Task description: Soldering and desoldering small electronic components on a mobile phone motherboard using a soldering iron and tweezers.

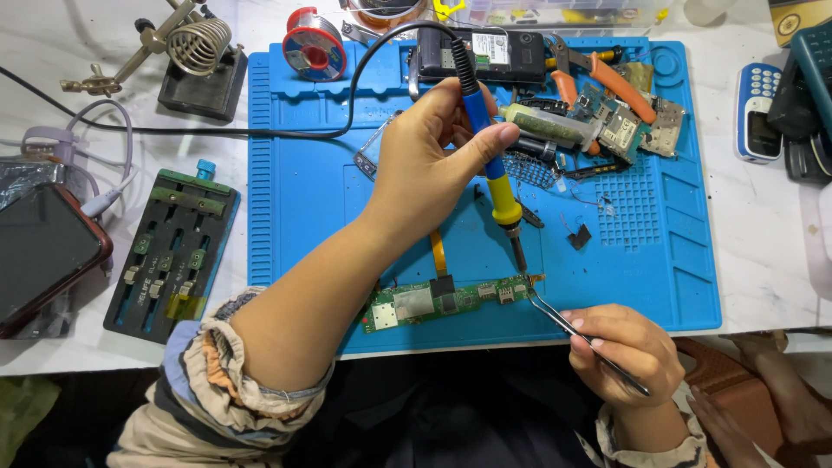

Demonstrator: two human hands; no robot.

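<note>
— We're looking down at the blue work mat (329, 199), and the left hand (429, 160) is wrapping its fingers around a soldering iron (490, 156), blue and yellow on the handle, tip pointing down.

— And that tip is hovering just above the right end of the green circuit board (446, 301), which is lying near the mat's front edge.

— We're seeing the right hand (626, 347) pinching a pair of tweezers (579, 334), closed around them, with the points touching the board's right corner.

— Behind, we're spotting a solder spool (314, 45), orange-handled pliers (607, 74) and a heap of small boards (624, 126). Off the mat to the left, a black board holder (169, 251) is sitting beside a dark phone (43, 251).
</note>
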